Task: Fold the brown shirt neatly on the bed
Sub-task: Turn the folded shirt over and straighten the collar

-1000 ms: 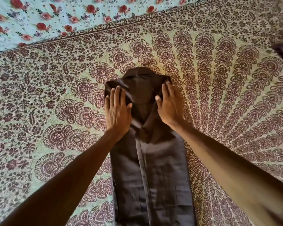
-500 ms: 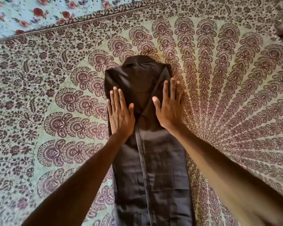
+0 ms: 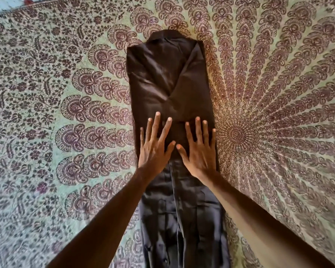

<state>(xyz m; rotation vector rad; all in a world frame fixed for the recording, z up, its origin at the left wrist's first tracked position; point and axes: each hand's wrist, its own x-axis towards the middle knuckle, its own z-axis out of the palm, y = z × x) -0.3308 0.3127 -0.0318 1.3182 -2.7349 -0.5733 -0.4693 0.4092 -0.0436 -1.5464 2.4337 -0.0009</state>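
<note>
Both grips have slid back from the collar end of the shirt to its middle. The left grip (image 3: 155,149) and right grip (image 3: 199,151) lie flat on the shirt (image 3: 162,74), side by side, with the thumbs nearly touching. Their fingers (image 3: 157,122) are straight and spread. Both grips are released, grasping nothing, and seem only to press down.

The shirt lies on the bed (image 3: 66,113) as a long, narrow strip with its sides already folded in. Beyond the fingertips, at the collar end, the two folded sides cross in a V, marked by a few slanting creases. Behind the wrists, the hem end runs back toward the person, with a seam down the middle and faint wrinkles on either side. Outside each grip is patterned bedspread.

The step in hand looks like smoothing the strip before folding it across. It would probably go best with flat palms and even pressure. Sweeping from the line between the grips out toward each edge should stop the folded sides sliding apart. The wrinkled part behind the wrists likely needs the same pass.
</note>
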